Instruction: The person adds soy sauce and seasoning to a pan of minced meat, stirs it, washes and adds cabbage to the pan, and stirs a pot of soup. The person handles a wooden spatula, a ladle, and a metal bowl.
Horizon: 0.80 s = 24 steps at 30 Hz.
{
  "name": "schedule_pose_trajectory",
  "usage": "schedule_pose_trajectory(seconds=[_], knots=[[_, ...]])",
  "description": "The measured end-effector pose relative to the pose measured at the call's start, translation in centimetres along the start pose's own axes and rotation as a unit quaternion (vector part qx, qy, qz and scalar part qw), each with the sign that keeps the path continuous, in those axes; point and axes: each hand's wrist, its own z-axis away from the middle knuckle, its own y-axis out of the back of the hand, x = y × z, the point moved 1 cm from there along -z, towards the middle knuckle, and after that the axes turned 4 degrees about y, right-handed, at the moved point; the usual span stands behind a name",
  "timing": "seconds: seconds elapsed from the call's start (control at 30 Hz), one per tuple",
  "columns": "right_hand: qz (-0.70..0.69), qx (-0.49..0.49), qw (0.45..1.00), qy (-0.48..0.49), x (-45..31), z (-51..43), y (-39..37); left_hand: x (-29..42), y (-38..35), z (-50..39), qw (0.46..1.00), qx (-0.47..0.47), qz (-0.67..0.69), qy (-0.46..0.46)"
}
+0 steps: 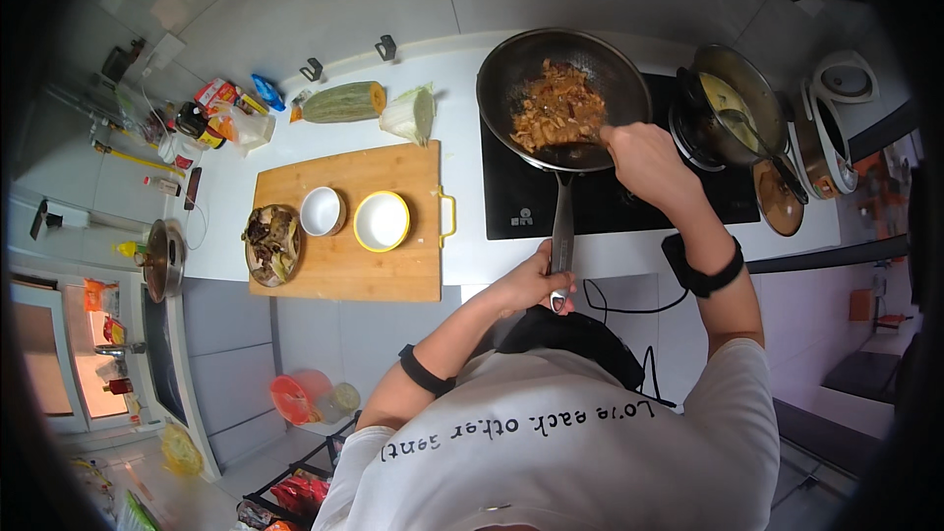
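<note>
My left hand (532,282) grips the end of the long metal handle (564,236) of a dark frying pan (500,85). In the pan lies a heap of browned, chopped food (557,107) with dark red pieces in it. My right hand (649,162) is over the pan's right rim with its fingers bent inward, close to the food. Whatever those fingers may hold is hidden by the hand. The pan is above the left part of a black glass cooktop (520,199).
Right of the pan, a second pan (763,107) with yellowish liquid holds a ladle (745,125). A glass lid (779,199) leans nearby. Leftward, a wooden cutting board (354,273) bears two bowls (382,221) and a food-filled dish (273,245). Behind lie a cut gourd (339,102) and a cabbage piece (410,113).
</note>
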Motion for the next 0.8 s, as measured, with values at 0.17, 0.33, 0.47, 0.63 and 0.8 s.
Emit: schedule_pose_trajectory(seconds=[0.17,0.33,0.47,0.63,0.8], knots=[[0.026,0.101,0.992,-0.065,4.7,-4.7,-3.6,0.2,-0.2,0.2,1.000,0.016,0.002,0.003],[0.018,0.057,0.997,-0.046,5.0,-5.4,-4.4,0.0,0.1,0.0,1.000,0.009,0.014,0.002],[0.012,0.069,0.997,-0.042,3.8,-1.3,-3.4,-0.7,0.2,-0.5,1.000,0.008,0.026,0.003],[-0.012,0.009,0.997,-0.073,1.9,2.6,-4.9,-0.8,0.2,-0.3,0.999,-0.007,0.041,-0.018],[-0.072,-0.006,0.993,-0.092,1.7,3.6,-6.9,-0.8,0.1,0.3,0.998,0.041,0.041,-0.032]])
